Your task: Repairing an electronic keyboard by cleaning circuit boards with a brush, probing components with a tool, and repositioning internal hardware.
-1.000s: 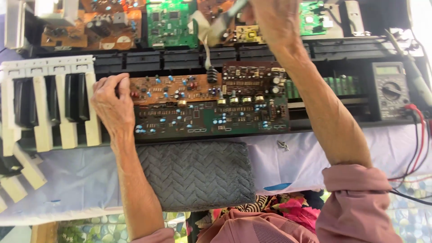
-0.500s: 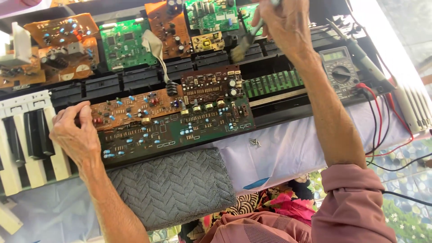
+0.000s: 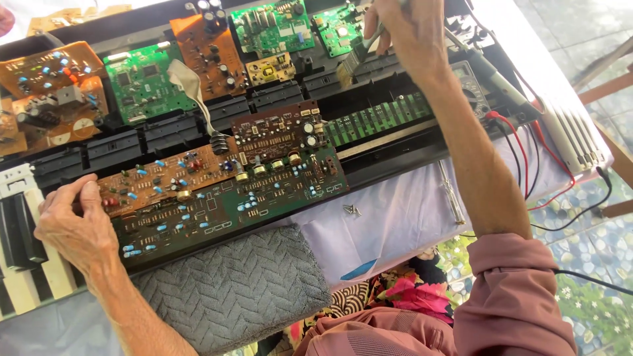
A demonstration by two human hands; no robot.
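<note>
From the head camera, the left hand (image 3: 74,227) rests on the left end of a long circuit board (image 3: 217,188), its thumb lying on the brown part of the board and its fingers curled narrow over the board's near edge. The board lies across the front of an opened electronic keyboard (image 3: 395,148), beside the black and white keys (image 3: 26,264) at the left. The right hand (image 3: 412,29) reaches to the far side of the keyboard and is closed around a small brush (image 3: 353,62), whose pale bristles point down at the black casing. A grey towel (image 3: 231,290) lies just in front of the board. A few loose screws (image 3: 351,210) sit on the pale cloth (image 3: 395,217), and a multimeter (image 3: 473,89) lies near the right end.
</note>
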